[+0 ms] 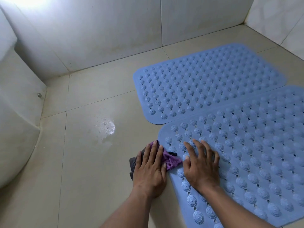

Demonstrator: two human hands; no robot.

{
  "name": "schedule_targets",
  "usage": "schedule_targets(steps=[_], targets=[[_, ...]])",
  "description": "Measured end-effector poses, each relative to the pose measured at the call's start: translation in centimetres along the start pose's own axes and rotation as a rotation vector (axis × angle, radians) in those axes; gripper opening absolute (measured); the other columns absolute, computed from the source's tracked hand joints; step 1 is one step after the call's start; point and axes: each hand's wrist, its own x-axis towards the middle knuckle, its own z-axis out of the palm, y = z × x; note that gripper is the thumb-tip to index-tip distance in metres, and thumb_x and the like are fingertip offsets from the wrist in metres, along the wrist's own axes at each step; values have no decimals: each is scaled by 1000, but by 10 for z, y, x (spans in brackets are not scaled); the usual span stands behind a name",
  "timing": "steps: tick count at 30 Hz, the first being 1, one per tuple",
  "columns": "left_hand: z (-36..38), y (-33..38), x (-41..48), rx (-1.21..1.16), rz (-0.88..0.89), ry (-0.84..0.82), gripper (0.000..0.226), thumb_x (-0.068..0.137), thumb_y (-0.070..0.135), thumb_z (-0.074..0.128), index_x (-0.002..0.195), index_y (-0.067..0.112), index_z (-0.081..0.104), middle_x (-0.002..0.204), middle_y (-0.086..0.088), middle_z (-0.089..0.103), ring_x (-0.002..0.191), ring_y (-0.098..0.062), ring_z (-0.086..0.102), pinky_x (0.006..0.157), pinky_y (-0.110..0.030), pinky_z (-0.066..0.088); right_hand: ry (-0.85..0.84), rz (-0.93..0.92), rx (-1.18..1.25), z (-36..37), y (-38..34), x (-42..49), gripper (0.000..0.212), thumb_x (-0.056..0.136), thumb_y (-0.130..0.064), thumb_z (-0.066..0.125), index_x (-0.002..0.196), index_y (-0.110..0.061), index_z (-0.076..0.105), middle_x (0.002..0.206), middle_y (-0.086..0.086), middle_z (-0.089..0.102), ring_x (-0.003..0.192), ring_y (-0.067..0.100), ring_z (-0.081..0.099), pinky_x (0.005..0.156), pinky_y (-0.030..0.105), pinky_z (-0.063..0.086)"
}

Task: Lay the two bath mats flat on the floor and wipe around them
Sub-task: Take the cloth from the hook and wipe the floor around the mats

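Note:
Two blue rubber bath mats with round bumps lie flat on the beige tiled floor. The far mat [209, 83] sits toward the wall; the near mat [256, 150] overlaps its front edge. A purple and grey cloth [171, 159] rests on the floor at the near mat's left edge, partly on the mat. My left hand [150, 167] presses flat on the cloth, fingers together. My right hand [199, 162] lies palm down on the near mat's left corner, fingers spread, holding nothing.
A white toilet base [18, 122] fills the left side. A small wet patch [107, 127] glistens on the floor tiles left of the mats. White tiled walls [102, 33] close off the back and right corner.

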Motion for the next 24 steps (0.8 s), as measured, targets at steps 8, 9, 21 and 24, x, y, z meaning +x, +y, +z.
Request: schedule_targets(steps=[8, 9, 21, 24], targets=[[-15, -2, 18, -45, 1, -46, 67, 98, 49, 17, 161, 34, 3, 167, 14, -13, 152, -9, -20, 121, -40, -13, 115, 16, 62, -5, -1, 21, 45, 79, -36, 47, 119, -29, 67, 124, 1, 61, 115, 30, 50, 92, 48, 36], [-18, -2, 20, -50, 2, -59, 66, 99, 49, 17, 161, 34, 0, 166, 15, -17, 151, -8, -23, 120, -39, -15, 119, 20, 66, -5, -1, 30, 46, 80, -37, 46, 120, -27, 66, 123, 2, 60, 113, 31, 50, 90, 48, 36], [-34, -18, 76, -58, -28, -104, 64, 104, 46, 23, 161, 35, -5, 165, 18, -20, 151, -7, -22, 124, -40, -13, 72, 12, -9, 9, -3, 51, 52, 88, -39, 44, 136, -25, 57, 141, 3, 55, 132, 34, 42, 97, 52, 34], [-35, -19, 83, -64, -32, -97, 62, 105, 46, 20, 161, 37, -3, 166, 17, -16, 152, -7, -20, 124, -41, -11, 84, 14, -5, 9, -4, 51, 51, 87, -38, 47, 135, -25, 58, 140, 3, 55, 132, 34, 42, 97, 52, 33]])
